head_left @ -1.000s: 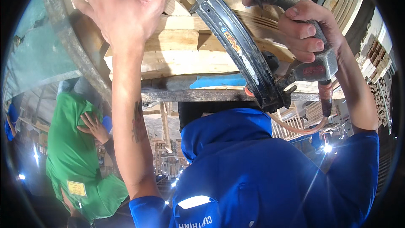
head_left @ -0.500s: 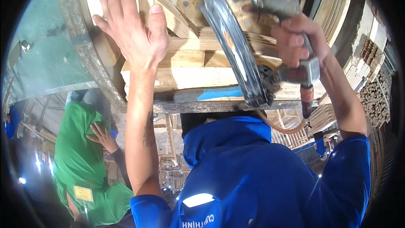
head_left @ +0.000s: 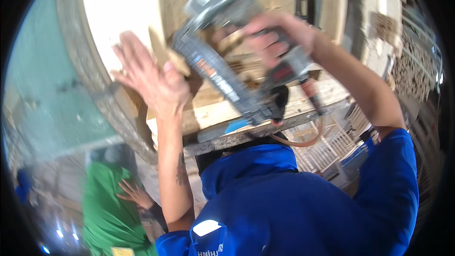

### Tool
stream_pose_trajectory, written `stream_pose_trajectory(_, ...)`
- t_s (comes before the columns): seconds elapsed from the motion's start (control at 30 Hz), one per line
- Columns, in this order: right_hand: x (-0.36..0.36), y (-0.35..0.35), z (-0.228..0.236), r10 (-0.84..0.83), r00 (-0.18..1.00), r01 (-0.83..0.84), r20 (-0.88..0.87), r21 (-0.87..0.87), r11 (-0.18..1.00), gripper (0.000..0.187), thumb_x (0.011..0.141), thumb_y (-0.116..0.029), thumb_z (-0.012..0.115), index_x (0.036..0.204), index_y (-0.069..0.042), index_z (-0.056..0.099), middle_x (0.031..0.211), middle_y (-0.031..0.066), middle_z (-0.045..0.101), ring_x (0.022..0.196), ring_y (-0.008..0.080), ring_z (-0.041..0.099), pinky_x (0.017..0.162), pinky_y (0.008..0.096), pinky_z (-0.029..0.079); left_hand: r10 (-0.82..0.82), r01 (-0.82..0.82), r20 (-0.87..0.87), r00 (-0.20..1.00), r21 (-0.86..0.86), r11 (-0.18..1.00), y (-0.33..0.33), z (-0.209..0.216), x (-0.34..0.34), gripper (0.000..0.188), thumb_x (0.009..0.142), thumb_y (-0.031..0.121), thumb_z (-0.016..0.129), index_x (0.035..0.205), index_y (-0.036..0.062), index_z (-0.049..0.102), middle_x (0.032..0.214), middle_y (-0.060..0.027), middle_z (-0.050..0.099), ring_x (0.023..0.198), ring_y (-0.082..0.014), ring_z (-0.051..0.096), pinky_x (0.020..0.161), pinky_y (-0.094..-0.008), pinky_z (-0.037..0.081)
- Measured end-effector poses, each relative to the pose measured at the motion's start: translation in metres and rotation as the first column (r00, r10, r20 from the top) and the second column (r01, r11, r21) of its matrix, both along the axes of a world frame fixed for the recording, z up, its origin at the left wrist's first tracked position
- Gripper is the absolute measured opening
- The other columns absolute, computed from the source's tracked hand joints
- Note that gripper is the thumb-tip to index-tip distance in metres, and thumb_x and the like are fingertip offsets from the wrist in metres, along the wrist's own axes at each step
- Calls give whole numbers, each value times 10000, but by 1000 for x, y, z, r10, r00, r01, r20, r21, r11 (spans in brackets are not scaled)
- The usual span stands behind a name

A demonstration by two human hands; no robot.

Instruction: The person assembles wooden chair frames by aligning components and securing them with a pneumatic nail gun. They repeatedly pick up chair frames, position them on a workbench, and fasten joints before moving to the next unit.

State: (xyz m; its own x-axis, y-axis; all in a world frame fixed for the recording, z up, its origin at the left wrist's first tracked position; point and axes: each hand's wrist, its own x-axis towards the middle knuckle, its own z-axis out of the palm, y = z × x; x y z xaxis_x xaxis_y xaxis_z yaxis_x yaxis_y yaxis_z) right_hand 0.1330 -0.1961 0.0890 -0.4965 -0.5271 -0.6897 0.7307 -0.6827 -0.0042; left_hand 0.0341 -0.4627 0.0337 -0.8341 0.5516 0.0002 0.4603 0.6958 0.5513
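Note:
My right hand [head_left: 277, 38] is wrapped round the handle of a grey and black pneumatic nail gun [head_left: 208, 68], tilted over the workbench. An orange air hose [head_left: 308, 142] runs from the foot of its handle. My left hand [head_left: 154, 80] lies with fingers stretched and slightly apart at the edge of a wide pale board [head_left: 121, 12], smeared by motion. Whether its palm presses on the wood I cannot tell. The gun's magazine is just right of this hand. Light wooden strips [head_left: 213, 114] lie below the gun, partly hidden by it.
A metal rim [head_left: 222, 141] borders the bench on the near side. To the left is a green surface [head_left: 52, 80]. A person in a green shirt [head_left: 113, 208] is at the lower left. Stacked wood pieces [head_left: 414, 68] stand at the far right.
The nail gun has moved left, nearer my left hand, with my right hand still round its handle. The whole view has shifted and tilted. My left hand stays stretched out.

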Motion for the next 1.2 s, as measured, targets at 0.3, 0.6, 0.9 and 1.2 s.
stream_pose_trajectory(0.3,255,-5,176,22,1000,-21,16,977,212,912,999,-201,594,1614,49,-31,1387,311,534,1202,381,608,1003,435,479,60,-49,-201,978,60,997,12,34,14,700,1100,523,294,1533,-14,415,1559,-256,415,1446,-414,376,1190,-505,263)
stream_pose_trajectory(0.6,379,-25,68,-290,855,-519,430,718,-464,872,881,-82,702,1625,-70,247,1390,231,514,1151,421,556,1031,480,449,-596,640,-241,766,376,670,368,111,102,381,932,179,698,1281,40,638,1306,-200,601,1254,-382,528,1083,-476,399)
stream_pose_trajectory(0.9,291,109,144,-680,678,265,-278,956,-127,303,991,-150,675,1242,20,681,1114,119,745,1124,186,675,955,320,533,-705,764,-620,345,-251,595,693,136,136,327,904,300,716,1108,46,690,1041,-133,663,1055,-296,641,915,-430,478)
stream_pose_trajectory(1.2,77,258,46,-747,36,918,-664,318,-238,561,1000,-152,690,1466,-6,412,1320,148,623,1217,200,608,1049,326,498,-655,721,-420,628,-2,693,509,152,69,266,857,161,721,1099,50,696,907,-107,637,893,-308,639,804,-435,471)
